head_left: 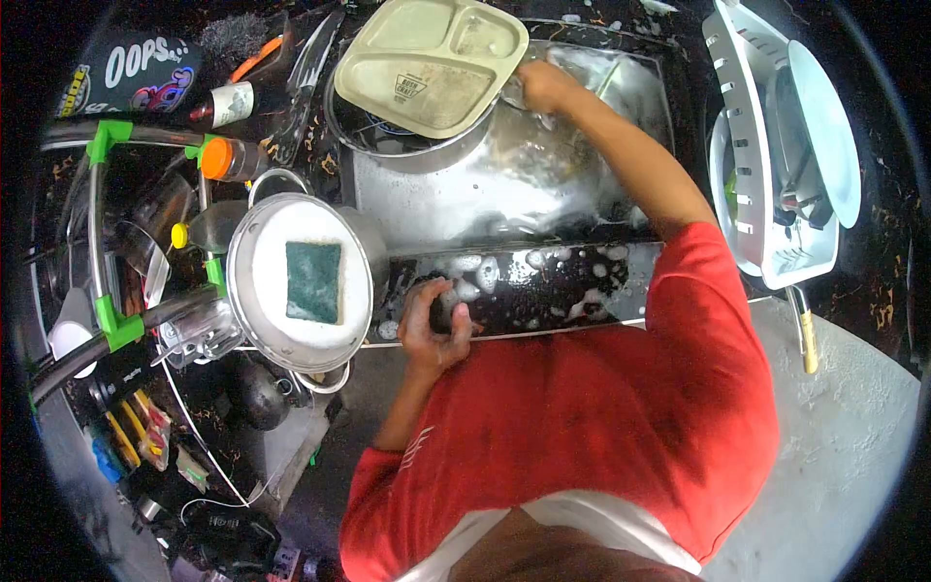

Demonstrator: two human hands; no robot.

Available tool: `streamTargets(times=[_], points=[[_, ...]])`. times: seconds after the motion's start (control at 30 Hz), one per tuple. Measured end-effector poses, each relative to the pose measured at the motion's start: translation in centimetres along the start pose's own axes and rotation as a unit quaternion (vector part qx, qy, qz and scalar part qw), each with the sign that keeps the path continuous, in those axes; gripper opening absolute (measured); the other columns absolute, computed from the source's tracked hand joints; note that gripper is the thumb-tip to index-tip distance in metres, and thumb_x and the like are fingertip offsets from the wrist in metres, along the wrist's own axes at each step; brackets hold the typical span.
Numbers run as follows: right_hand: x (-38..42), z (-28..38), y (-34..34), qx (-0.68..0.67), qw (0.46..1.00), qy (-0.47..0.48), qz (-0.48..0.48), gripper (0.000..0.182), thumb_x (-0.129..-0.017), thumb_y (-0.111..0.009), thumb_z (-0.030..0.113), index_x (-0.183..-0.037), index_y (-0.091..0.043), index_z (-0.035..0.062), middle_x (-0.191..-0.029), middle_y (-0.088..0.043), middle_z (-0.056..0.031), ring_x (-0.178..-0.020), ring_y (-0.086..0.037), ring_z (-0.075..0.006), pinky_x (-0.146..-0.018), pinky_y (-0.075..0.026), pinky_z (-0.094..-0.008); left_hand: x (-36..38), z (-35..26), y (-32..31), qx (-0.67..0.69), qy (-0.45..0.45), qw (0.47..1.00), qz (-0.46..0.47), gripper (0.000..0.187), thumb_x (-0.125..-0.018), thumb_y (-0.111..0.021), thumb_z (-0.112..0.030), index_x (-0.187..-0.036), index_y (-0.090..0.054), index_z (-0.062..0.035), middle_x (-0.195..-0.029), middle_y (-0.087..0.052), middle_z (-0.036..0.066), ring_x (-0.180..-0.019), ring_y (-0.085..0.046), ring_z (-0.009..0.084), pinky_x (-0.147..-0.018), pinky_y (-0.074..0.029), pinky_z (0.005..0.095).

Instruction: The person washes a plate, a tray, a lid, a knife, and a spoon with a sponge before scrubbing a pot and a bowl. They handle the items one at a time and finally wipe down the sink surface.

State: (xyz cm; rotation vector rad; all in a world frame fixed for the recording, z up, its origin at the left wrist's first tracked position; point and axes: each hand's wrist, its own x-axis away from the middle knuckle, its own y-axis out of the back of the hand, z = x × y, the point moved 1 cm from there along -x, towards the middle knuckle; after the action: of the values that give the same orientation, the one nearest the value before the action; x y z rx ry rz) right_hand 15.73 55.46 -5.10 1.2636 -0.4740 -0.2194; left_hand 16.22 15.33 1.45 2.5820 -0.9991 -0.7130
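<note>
My right hand (pixel 545 87) is closed over the wet steel sink (pixel 417 218), beside a divided beige plate (pixel 427 97). Something clear and shiny shows around its fingers; I cannot tell what it is. The plate rests across a dark-interior pot (pixel 412 157) at the sink's left. Suds cling to my left hand (pixel 433 322), which is open, thumb and fingers apart and curved, over the sudsy black front ledge (pixel 543 291). To its left stands a metal pot (pixel 244 315) filled with white foam, a green scouring pad (pixel 313 282) lying on top.
At the right is a white dish rack (pixel 752 126) holding a pale blue plate (pixel 822 131), with a yellow-handled knife (pixel 807 339) below it. A metal-tube frame with green joints (pixel 118 325), an orange-lidded jar (pixel 228 159) and a yellow-capped bottle (pixel 208 231) crowd the left.
</note>
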Motion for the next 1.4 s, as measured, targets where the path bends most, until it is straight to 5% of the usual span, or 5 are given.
streamTargets(times=[0.27,0.4,0.77,1.03,1.4], points=[[0.6,-6.2,1.5,0.104,0.971,-0.12,-0.181,0.025,-0.072,-0.05,0.011,-0.09,-0.065,0.001,-0.093,-0.064,-0.0228,-0.089,-0.062,-0.039,-0.078,-0.05,-0.0435,0.0,-0.1,0.3,-0.023,-0.009,0.999,0.024,0.029,-0.072,-0.065,-0.006,-0.099,-0.06,0.0046,-0.092,-0.064,0.019,-0.085,-0.062,0.0327,-0.079,-0.05,0.0379],[-1.3,-6.4,-1.4,0.1,0.974,-0.144,-0.141,0.024,-0.08,-0.047,0.018,-0.088,-0.067,0.008,-0.093,-0.067,-0.015,-0.095,-0.061,-0.0317,-0.087,-0.038,-0.0495,0.5,0.2,0.2,-0.016,0.013,1.0,0.021,0.03,-0.072,-0.065,-0.006,-0.099,-0.06,0.0042,-0.092,-0.064,0.019,-0.086,-0.062,0.0329,-0.08,-0.049,0.0381],[0.0,-3.1,-3.1,-0.073,0.996,0.016,-0.043,0.018,-0.072,-0.056,0.015,-0.078,-0.066,0.0016,-0.081,-0.065,-0.0228,-0.082,-0.064,-0.0386,-0.079,-0.049,-0.0428,0.4,0.2,0.0,-0.007,0.008,1.0,0.007,0.027,-0.075,-0.065,-0.01,-0.097,-0.06,0.004,-0.09,-0.064,0.018,-0.083,-0.062,0.0325,-0.077,-0.049,0.038],[0.1,-3.3,-1.5,0.142,0.976,-0.095,-0.136,0.034,-0.082,-0.045,0.012,-0.109,-0.064,0.0105,-0.115,-0.06,-0.0091,-0.113,-0.05,-0.0273,-0.091,-0.037,-0.0527,0.5,0.3,0.0,-0.016,-0.01,1.0,0.015,0.028,-0.076,-0.064,-0.011,-0.099,-0.059,0.0045,-0.091,-0.064,0.017,-0.085,-0.062,0.0302,-0.08,-0.049,0.0374],[-1.5,-1.8,-2.3,0.032,0.992,-0.081,-0.09,0.025,-0.076,-0.047,0.013,-0.088,-0.066,0.0023,-0.086,-0.066,-0.0218,-0.083,-0.064,-0.0379,-0.078,-0.052,-0.0447,0.6,0.7,0.0,-0.01,-0.002,1.0,0.006,0.03,-0.079,-0.063,-0.011,-0.103,-0.058,0.0047,-0.094,-0.064,0.017,-0.089,-0.062,0.0288,-0.083,-0.048,0.0366]])
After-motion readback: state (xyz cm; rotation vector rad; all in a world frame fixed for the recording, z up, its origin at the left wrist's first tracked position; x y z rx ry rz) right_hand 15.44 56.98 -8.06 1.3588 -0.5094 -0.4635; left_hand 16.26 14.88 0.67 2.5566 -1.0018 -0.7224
